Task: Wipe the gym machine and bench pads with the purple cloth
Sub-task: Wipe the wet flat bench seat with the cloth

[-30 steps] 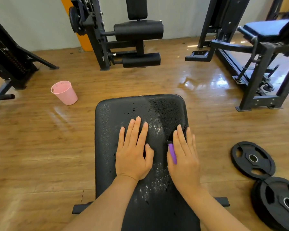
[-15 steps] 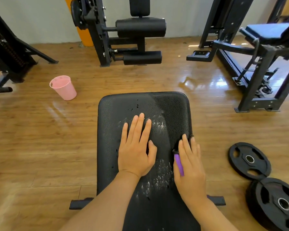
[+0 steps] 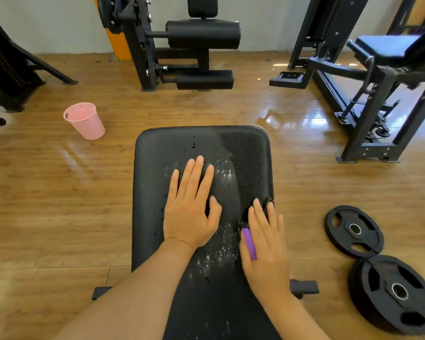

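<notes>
bench pad: the black bench pad [image 3: 157, 192] lies lengthwise in front of me, with pale specks and wet streaks down its middle, which i judge is what remains to be wiped.
left hand: my left hand [image 3: 190, 207] lies flat on the middle of the pad, palm down, fingers straight and close together, thumb out to the side. it holds nothing; i take it as a brace for my weight while the other hand works.
right hand: my right hand [image 3: 264, 244] lies palm down along the pad's right edge, fingers stretched forward and slightly spread, pressing rather than gripping.
purple cloth: only a narrow purple strip [image 3: 249, 242] shows at the thumb side of my right hand, with something dark at my fingertips. the cloth sits under the palm so flat pressure can drag it; how it is folded i cannot tell.
arms: both forearms reach forward from the bottom, the left crossing the pad's near end.
surroundings: a pink bucket [image 3: 85, 123] stands on the wooden floor to the left, well apart from the bench; two weight plates [image 3: 353, 230] lie to the right.
</notes>
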